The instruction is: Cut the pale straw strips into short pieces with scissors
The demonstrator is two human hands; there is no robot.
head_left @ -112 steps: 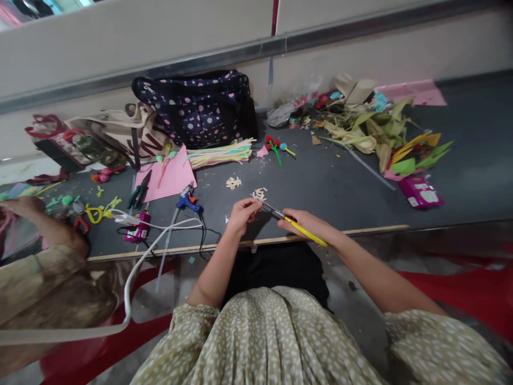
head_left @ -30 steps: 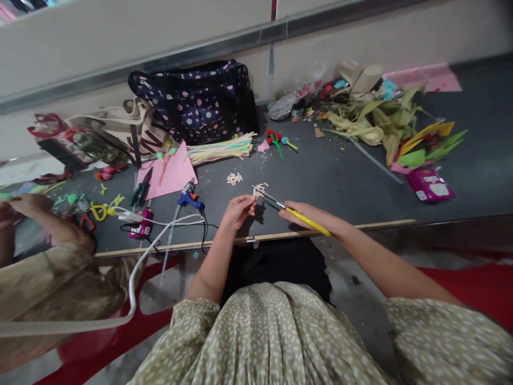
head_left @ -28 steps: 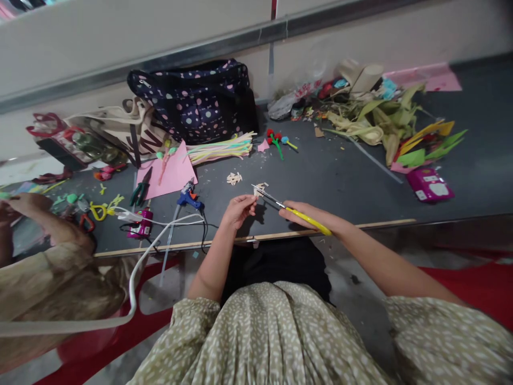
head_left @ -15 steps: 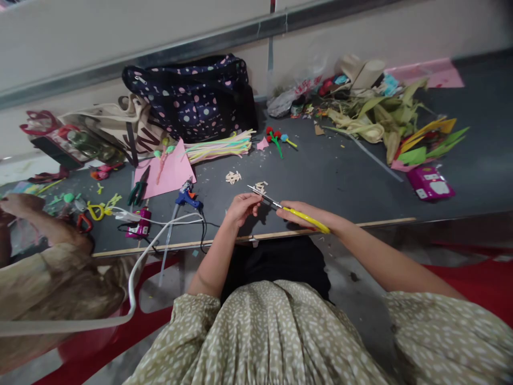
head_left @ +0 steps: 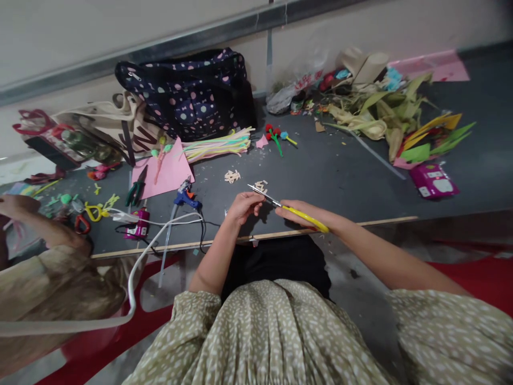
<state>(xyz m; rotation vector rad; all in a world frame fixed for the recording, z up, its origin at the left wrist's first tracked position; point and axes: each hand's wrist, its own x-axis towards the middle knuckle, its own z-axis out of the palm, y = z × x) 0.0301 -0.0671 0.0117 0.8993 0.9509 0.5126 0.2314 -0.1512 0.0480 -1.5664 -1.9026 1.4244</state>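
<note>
My right hand [head_left: 298, 214] grips yellow-handled scissors [head_left: 296, 212], their metal blades pointing left and up over the grey table [head_left: 344, 176]. My left hand [head_left: 243, 205] is pinched closed at the blades, holding something small that I cannot make out. Just beyond the blade tips lies a little pile of pale cut bits [head_left: 262, 186], with a second pile [head_left: 232, 176] further left. Both hands hover near the table's front edge.
A dotted dark bag [head_left: 188, 96], a cream tote [head_left: 104, 125], a pink sheet [head_left: 162, 171], pastel strips [head_left: 216, 145], green pliers [head_left: 135, 190], a blue glue gun [head_left: 184, 196] with cables, leaf scraps [head_left: 385, 115] and a pink packet [head_left: 434, 181] are around. Another person's arm [head_left: 36, 224] works at the left.
The view has drifted slightly, so the table's things sit a little further left. My left hand has closed in on the scissor blades; the right hand keeps its grip on the scissors.
</note>
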